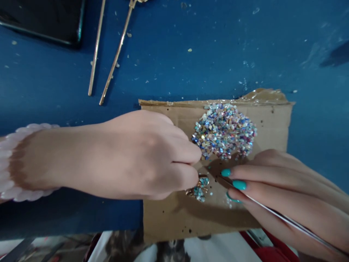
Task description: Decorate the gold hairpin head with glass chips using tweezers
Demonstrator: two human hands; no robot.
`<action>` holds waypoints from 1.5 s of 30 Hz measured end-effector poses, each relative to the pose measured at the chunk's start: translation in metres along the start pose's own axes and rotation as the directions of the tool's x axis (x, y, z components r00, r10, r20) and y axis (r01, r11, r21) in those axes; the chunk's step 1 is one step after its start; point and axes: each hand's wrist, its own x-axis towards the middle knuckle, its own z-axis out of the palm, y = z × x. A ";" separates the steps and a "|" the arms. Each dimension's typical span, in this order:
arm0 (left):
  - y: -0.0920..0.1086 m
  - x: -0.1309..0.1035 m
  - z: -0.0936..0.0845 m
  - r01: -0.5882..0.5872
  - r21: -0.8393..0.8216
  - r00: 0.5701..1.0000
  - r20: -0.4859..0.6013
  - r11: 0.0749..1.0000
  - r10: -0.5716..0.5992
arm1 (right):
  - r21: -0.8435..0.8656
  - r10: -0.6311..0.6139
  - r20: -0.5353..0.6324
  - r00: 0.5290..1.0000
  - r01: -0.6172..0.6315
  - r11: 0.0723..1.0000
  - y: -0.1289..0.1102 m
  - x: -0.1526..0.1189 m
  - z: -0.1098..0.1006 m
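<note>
Your left hand [152, 156] reaches in from the left edge, back upward and fingers curled in together, a pale bead bracelet [9, 163] around its wrist. Its fingertips are at the small gold-coloured ornament [201, 188] with blue-green chips, just below and right of the frame's centre; your fingers hide whether they pinch it. Your right hand [283, 189], at the lower right with teal nails, pinches a slim metal tool [283, 218], which slants up leftward toward the ornament. A pile of shiny multicoloured chips [223, 131] lies above both sets of fingertips, on the cardboard sheet [169, 222] that also lies beneath the ornament. The cardboard rests on the blue tabletop [191, 69]. At the upper left, you have two gold-coloured metal sticks [117, 56] beside a flat, glossy black device [40, 22].
</note>
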 end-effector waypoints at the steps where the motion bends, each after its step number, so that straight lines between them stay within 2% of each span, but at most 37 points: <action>1: 0.000 0.000 0.000 0.001 -0.002 1.000 0.003 1.000 -0.001 | 0.007 -0.001 -0.001 1.000 0.001 1.000 0.000 0.000 0.001; 6: 0.001 0.001 -0.002 0.017 -0.035 1.000 -0.006 0.999 -0.017 | 0.017 -0.026 -0.006 1.000 0.026 1.000 0.001 -0.002 0.000; 10: 0.002 0.000 -0.001 0.071 -0.068 0.998 0.005 0.995 -0.070 | 0.042 0.024 -0.009 1.000 -0.024 0.999 -0.001 -0.003 -0.002; 15: 0.001 -0.001 0.000 0.039 -0.037 0.999 -0.014 0.999 -0.040 | 0.093 -0.014 -0.046 0.999 0.018 0.996 -0.001 -0.001 0.000; 19: 0.001 -0.001 -0.001 0.003 -0.015 1.000 -0.017 1.000 -0.003 | 0.113 0.020 -0.055 0.998 -0.014 0.993 -0.001 0.002 0.002; 22: 0.001 0.000 0.000 0.034 -0.030 0.999 -0.001 0.999 -0.034 | 0.095 -0.030 -0.037 0.999 0.033 0.995 -0.002 0.001 0.004; 26: 0.000 -0.001 0.000 0.025 -0.044 1.000 0.002 0.999 -0.025 | 0.027 -0.018 -0.066 0.998 0.020 0.999 -0.004 -0.006 0.008; 31: -0.002 -0.002 0.000 0.031 -0.059 0.999 0.011 0.998 -0.030 | 0.085 -0.093 -0.015 0.996 0.093 0.992 -0.001 -0.008 0.009; 36: 0.000 -0.002 -0.001 0.034 -0.060 0.999 0.004 0.998 -0.033 | 0.088 -0.126 -0.023 0.992 0.127 0.988 0.001 -0.007 0.010; 42: 0.002 -0.002 -0.001 0.057 -0.076 0.998 -0.022 0.995 -0.059 | 0.088 -0.104 -0.025 0.994 0.106 0.990 0.000 -0.007 0.010; 45: 0.001 -0.002 0.000 0.088 -0.094 0.996 0.003 0.992 -0.088 | 0.092 -0.162 -0.012 0.987 0.162 0.982 0.005 -0.007 0.009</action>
